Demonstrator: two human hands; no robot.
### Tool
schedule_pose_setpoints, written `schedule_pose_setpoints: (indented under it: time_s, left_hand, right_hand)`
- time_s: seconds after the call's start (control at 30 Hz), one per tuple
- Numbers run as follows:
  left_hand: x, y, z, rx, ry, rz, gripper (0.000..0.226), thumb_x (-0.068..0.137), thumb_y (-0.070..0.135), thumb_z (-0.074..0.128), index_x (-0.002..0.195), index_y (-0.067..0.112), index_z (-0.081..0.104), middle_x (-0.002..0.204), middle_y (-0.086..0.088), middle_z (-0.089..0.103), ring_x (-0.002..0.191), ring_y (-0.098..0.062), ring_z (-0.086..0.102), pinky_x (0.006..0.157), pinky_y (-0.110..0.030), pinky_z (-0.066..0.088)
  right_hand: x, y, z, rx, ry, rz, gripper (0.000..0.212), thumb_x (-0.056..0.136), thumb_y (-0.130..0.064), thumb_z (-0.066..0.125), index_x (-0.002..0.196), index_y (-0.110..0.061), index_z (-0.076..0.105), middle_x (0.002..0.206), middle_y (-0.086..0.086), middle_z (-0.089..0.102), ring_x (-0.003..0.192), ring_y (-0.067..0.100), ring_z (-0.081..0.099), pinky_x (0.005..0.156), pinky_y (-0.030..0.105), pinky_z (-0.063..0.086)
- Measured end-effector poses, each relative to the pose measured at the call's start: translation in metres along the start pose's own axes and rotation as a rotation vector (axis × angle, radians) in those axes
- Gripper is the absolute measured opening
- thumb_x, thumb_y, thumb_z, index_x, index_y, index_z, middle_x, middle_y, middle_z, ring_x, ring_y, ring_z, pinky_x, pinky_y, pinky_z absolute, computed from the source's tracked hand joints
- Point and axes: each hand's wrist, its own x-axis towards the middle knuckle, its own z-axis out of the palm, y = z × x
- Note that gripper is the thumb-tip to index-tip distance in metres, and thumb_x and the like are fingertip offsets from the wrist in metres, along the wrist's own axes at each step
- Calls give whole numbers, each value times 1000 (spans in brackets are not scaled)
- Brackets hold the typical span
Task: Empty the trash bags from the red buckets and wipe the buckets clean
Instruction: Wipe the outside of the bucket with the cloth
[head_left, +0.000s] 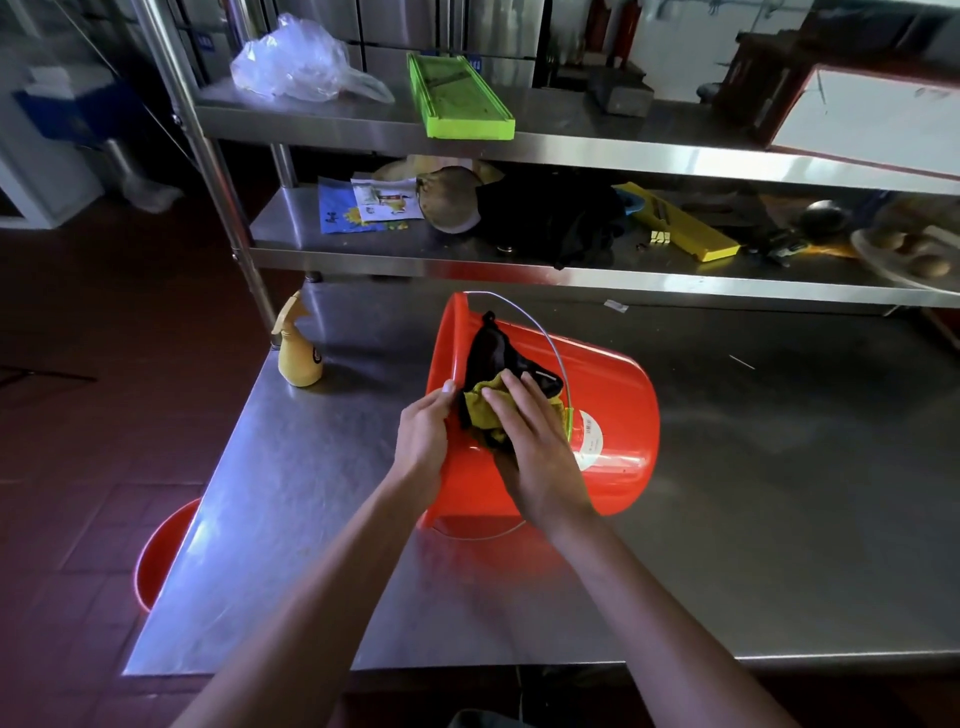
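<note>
Hands wiping a tipped red bucket on a steel table.

A second red bucket (158, 556) stands on the floor at far left, partly hidden by the table (311, 519). A yellow spray bottle (297, 353) sits near the table's back-left corner. The left hand (423, 441) grips the rim of the red bucket (613, 415), which lies on its side, mouth toward the left. The right hand (530, 447), fingers extended, presses a yellow cloth (480, 408) against the bucket's side, over a black bag (493, 353) draped there.
</note>
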Motion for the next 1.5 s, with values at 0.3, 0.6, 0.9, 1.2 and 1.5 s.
schedule_pose_setpoints:
  time_s: [0.3,0.6,0.9,1.2,1.5]
  left_hand:
    - [-7,-11,-7,27,-1,94,33,107,32,54,96,16,81,96,-24,73,88,-35,64,88,-54,51]
    - [-20,-19,-11,109,-20,118,42,104,46,53,83,15,71,84,-12,65,81,-32,59,80,-50,51]
    - [-19,-11,-7,51,20,86,32,107,33,53,103,17,80,100,-14,78,94,-32,72,102,-60,52]
    - [-14,1,1,57,21,42,33,107,31,54,96,15,81,97,-11,78,90,-24,72,98,-53,55]
    - [-18,5,5,144,51,47,31,107,38,53,98,23,78,93,-4,80,89,-23,77,90,-46,60]
  right_hand:
    - [46,-7,-14,-13,-111,132,66,88,-26,62,151,-23,44,166,-3,26,155,15,10,123,39,19]
    - [93,-7,-20,4,-150,210,61,88,-31,63,146,-16,50,156,2,44,147,18,35,121,34,28]
    - [34,-12,-10,11,5,131,60,82,-15,72,140,-16,58,149,1,52,142,17,39,118,33,31]
    - [-20,-6,-14,80,118,75,57,73,-2,77,128,-11,66,134,2,61,128,20,53,111,35,42]
    - [-5,7,-61,130,431,233,48,77,4,72,124,-8,67,121,2,68,118,20,60,103,26,46]
